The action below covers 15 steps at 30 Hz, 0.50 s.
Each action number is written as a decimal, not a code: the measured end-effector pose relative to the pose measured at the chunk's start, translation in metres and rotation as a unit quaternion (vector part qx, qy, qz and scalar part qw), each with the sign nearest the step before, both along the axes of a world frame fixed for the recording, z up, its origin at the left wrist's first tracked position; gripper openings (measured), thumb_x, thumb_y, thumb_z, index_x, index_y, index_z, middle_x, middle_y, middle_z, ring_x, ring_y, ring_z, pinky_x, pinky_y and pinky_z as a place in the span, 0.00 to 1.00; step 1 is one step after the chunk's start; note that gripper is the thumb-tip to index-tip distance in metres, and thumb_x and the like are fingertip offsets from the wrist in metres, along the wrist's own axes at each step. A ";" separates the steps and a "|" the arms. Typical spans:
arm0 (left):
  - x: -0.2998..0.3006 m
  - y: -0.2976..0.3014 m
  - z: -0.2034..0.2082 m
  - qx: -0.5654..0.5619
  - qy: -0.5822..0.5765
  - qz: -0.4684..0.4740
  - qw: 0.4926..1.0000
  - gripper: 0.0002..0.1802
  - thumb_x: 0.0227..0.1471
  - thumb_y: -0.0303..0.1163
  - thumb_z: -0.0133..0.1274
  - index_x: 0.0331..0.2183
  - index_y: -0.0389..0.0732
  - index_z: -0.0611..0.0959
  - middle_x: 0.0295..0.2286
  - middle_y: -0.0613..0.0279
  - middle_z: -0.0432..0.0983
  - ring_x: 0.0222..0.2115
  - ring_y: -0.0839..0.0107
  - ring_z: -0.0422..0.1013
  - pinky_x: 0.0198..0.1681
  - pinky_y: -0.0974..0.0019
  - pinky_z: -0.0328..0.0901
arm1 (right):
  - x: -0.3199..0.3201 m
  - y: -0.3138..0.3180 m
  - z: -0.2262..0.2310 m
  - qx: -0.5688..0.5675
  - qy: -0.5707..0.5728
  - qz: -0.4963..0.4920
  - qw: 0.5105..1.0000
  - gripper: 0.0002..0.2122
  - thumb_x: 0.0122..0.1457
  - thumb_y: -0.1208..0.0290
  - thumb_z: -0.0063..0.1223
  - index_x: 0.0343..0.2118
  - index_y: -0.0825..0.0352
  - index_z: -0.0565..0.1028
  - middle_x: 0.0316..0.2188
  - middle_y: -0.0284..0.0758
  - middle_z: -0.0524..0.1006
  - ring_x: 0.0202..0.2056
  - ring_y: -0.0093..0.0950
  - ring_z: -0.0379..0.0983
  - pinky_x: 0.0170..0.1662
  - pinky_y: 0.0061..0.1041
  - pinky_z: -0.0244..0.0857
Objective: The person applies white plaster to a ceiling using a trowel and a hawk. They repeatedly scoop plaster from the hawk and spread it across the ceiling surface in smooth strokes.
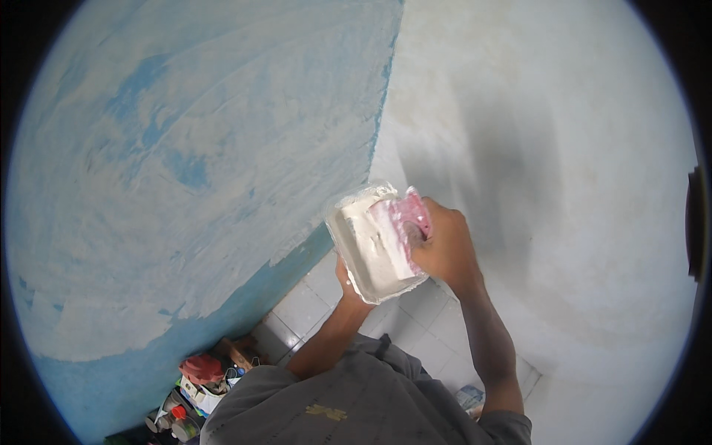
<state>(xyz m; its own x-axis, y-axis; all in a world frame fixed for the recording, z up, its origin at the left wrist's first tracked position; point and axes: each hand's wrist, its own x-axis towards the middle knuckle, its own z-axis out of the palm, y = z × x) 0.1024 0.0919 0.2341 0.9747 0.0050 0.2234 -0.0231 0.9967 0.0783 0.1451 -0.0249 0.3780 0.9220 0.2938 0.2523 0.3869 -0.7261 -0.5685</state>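
A shallow rectangular tub of white putty is held up in front of me, its rim smeared and crusted. My left hand grips it from beneath and its left side, the fingers mostly hidden behind it. My right hand is closed around a pink putty spreader coated in white. The spreader's blade lies over the tub's right part, against the wet putty. Behind the tub, a blue wall partly skimmed with whitish filler meets a white wall at a corner.
Several household items, among them a red cloth bundle and a jar with a red lid, are heaped at the foot of the blue wall. White tiles cover the floor. A dark object sits at the far right edge.
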 end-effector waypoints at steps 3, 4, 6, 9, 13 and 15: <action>-0.001 0.000 0.002 0.013 0.036 -0.003 0.999 0.37 0.57 0.56 0.43 0.62 0.46 0.61 0.58 0.55 0.60 0.58 0.56 0.60 0.60 0.47 0.58 | 0.001 0.000 -0.007 -0.012 -0.002 0.011 1.000 0.06 0.46 0.79 0.55 0.27 0.72 0.71 0.20 0.51 0.73 0.27 0.52 0.72 0.30 0.41 0.63; -0.002 0.000 0.003 0.019 0.053 0.000 0.998 0.38 0.57 0.56 0.43 0.62 0.46 0.61 0.58 0.55 0.60 0.58 0.55 0.60 0.59 0.47 0.58 | 0.002 0.000 -0.006 -0.012 -0.003 0.001 1.000 0.06 0.46 0.78 0.55 0.27 0.72 0.71 0.20 0.51 0.73 0.27 0.52 0.72 0.30 0.41 0.63; 0.000 -0.001 0.003 0.030 0.032 0.006 0.999 0.38 0.58 0.56 0.40 0.62 0.45 0.60 0.58 0.55 0.61 0.58 0.57 0.61 0.60 0.48 0.58 | 0.003 0.001 -0.007 -0.015 -0.006 0.002 1.000 0.06 0.46 0.78 0.55 0.27 0.72 0.71 0.20 0.51 0.73 0.27 0.51 0.72 0.30 0.41 0.64; 0.001 0.001 -0.002 0.018 0.014 0.002 1.000 0.38 0.59 0.56 0.39 0.62 0.44 0.59 0.58 0.54 0.61 0.58 0.57 0.62 0.61 0.49 0.58 | -0.001 0.003 -0.011 -0.022 -0.011 0.017 1.000 0.06 0.45 0.78 0.54 0.27 0.72 0.71 0.20 0.50 0.73 0.27 0.51 0.72 0.31 0.41 0.64; 0.003 0.002 -0.004 0.028 0.012 0.003 1.000 0.38 0.59 0.56 0.39 0.62 0.43 0.59 0.59 0.54 0.61 0.58 0.56 0.62 0.61 0.49 0.58 | -0.002 0.004 -0.013 -0.004 0.011 0.020 1.000 0.06 0.45 0.78 0.54 0.27 0.72 0.71 0.20 0.50 0.74 0.26 0.51 0.72 0.31 0.42 0.65; 0.002 0.003 -0.010 0.027 0.009 0.001 1.000 0.38 0.59 0.56 0.39 0.62 0.43 0.59 0.59 0.54 0.60 0.58 0.56 0.61 0.61 0.49 0.58 | -0.003 0.005 -0.014 -0.009 0.017 0.020 1.000 0.06 0.46 0.78 0.54 0.27 0.72 0.71 0.19 0.50 0.74 0.26 0.51 0.72 0.32 0.42 0.65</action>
